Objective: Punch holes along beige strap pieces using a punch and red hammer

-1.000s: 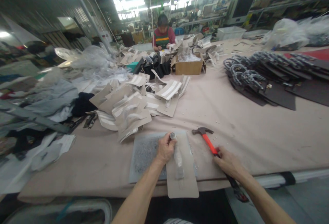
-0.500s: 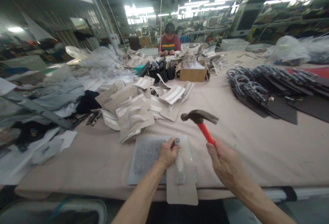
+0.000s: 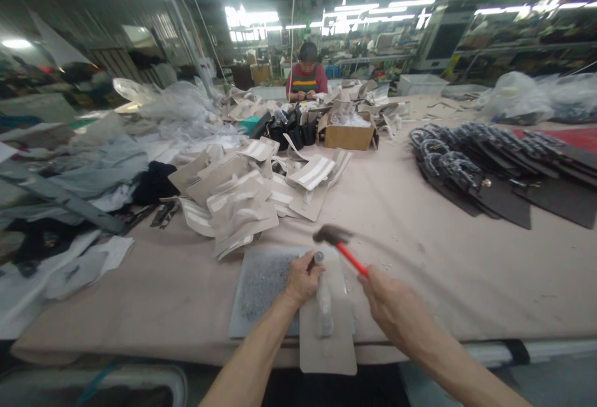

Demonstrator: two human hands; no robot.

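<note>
My right hand [image 3: 387, 298] is wrapped round the red handle of a claw hammer [image 3: 352, 259], its dark head blurred just above and beside my left hand. Between the fingers of my left hand [image 3: 303, 279] stands an upright metal punch [image 3: 319, 257], its round top showing and its lower end hidden. Under it lies a flat beige panel [image 3: 329, 354] with a plastic-wrapped handle [image 3: 325, 317] along its middle. The panel rests partly on a grey, pitted plate [image 3: 259, 289] and reaches past the table's front edge.
Similar beige panels [image 3: 242, 208] are heaped beyond the plate. Dark panels with wrapped handles [image 3: 494, 189] lie to the right. A cardboard box [image 3: 347, 136] and black pieces [image 3: 298, 126] stand further back, with a person [image 3: 306, 77] seated behind. Plastic and cloth [image 3: 107, 164] crowd the left.
The hammer has swung down and left towards the punch, and my right hand has moved with it. My left hand keeps its hold on the punch.
</note>
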